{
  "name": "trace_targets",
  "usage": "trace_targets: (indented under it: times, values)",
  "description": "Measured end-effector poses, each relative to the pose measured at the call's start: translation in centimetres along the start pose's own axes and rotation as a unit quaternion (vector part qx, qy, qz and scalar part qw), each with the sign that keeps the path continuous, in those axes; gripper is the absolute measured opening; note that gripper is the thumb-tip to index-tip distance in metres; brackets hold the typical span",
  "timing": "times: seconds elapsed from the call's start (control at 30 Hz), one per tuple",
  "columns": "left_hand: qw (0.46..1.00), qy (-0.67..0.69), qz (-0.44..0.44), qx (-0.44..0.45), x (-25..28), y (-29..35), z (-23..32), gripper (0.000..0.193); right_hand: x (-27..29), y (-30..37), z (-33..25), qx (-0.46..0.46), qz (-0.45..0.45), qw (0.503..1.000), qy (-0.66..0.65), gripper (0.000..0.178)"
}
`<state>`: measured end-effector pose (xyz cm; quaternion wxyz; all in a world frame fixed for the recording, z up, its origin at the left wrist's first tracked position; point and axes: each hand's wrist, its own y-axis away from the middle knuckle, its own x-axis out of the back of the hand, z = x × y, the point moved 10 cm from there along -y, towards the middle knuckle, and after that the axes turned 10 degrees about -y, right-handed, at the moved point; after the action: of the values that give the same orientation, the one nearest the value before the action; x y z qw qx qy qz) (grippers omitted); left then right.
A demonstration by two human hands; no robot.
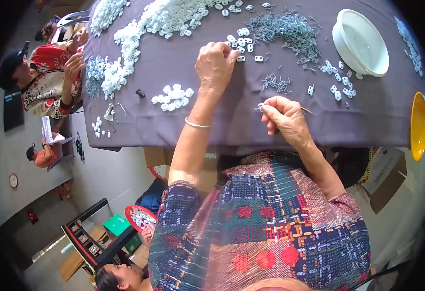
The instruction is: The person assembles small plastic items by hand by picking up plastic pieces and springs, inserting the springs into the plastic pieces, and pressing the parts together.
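My left hand [216, 65] rests on the table with its fingers curled, at the edge of a small group of white two-hole plastic pieces [241, 42]. Its fingertips are turned away, so anything in them is hidden. Near the table's front edge, my right hand [286, 119] pinches a small white plastic piece [260, 106] between thumb and forefinger. A thin brownish stick [307, 111] pokes out behind that hand. Beyond it lie a little heap of short grey pins [276, 83] and a larger heap of grey pins [290, 34].
A white basin [361, 43] stands at the right, beside scattered white pieces [338, 80]. A yellow plate [419, 126] sits at the right edge. Left of my arm lies a white pile [173, 97]; larger heaps [169, 19] spread behind. A person [47, 72] sits at the left.
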<state>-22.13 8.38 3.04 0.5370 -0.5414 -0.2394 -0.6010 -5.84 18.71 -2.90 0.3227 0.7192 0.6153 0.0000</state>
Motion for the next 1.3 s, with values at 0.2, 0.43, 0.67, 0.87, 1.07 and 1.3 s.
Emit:
trace_targets:
  times: [0.2, 0.43, 0.67, 0.87, 1.07, 1.3]
  values:
    - [0.997, 0.061, 0.011, -0.052, 1.8, 4.8, 1.6, 0.017, -0.2, -0.1, 0.2, 0.005, -0.016, 1.000, 0.002, 0.014]
    - [0.720, 0.619, -0.127, 0.287, -0.9, 12.7, -2.5, 0.022, 0.0, -0.2, -0.1, 0.022, -0.014, 1.000, 0.008, 0.014]
    - [0.688, 0.675, -0.107, 0.245, 0.5, 14.3, -1.2, 0.022, 0.1, -0.2, -0.1, 0.032, -0.009, 0.999, 0.026, 0.014]
    - [0.665, 0.703, -0.111, 0.225, 0.6, 14.3, -0.7, 0.021, 0.0, -0.1, -0.1, 0.038, -0.011, 0.999, 0.023, 0.015]
    - [0.636, 0.713, -0.137, 0.261, 0.1, 15.0, -0.3, 0.018, -0.1, 0.0, -0.2, 0.029, -0.005, 0.999, 0.037, 0.017]
    - [0.587, 0.708, -0.152, 0.361, -1.3, 16.5, -0.8, 0.023, 0.1, -0.1, -0.2, 0.029, -0.005, 0.999, 0.033, 0.017]
